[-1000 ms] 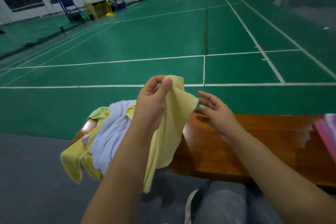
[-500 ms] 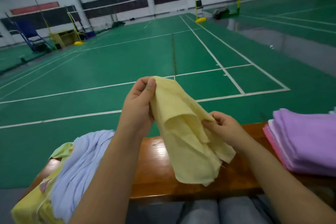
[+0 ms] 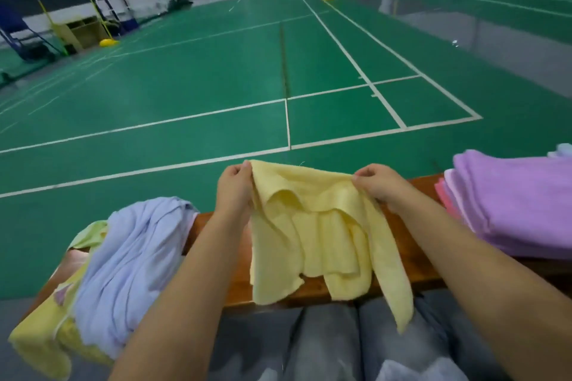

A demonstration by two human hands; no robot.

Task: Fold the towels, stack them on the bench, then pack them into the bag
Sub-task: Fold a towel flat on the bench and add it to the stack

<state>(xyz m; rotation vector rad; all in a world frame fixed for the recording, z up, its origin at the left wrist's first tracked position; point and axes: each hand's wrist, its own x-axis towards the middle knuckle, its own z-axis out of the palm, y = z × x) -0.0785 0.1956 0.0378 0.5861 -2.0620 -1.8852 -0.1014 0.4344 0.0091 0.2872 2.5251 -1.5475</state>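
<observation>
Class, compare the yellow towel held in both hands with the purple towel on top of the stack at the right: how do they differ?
The yellow towel hangs rumpled and unfolded; the purple towel lies flat and folded. The yellow towel is pinched by the left hand and right hand; the purple towel rests untouched. Both are over the bench.

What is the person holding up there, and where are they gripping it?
A yellow towel, pinched along its top edge by the left hand and right hand.

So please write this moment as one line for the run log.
step: spreading yellow towel | left hand: pinches top corner | right hand: pinches top corner | bench: folded purple stack at right
</observation>
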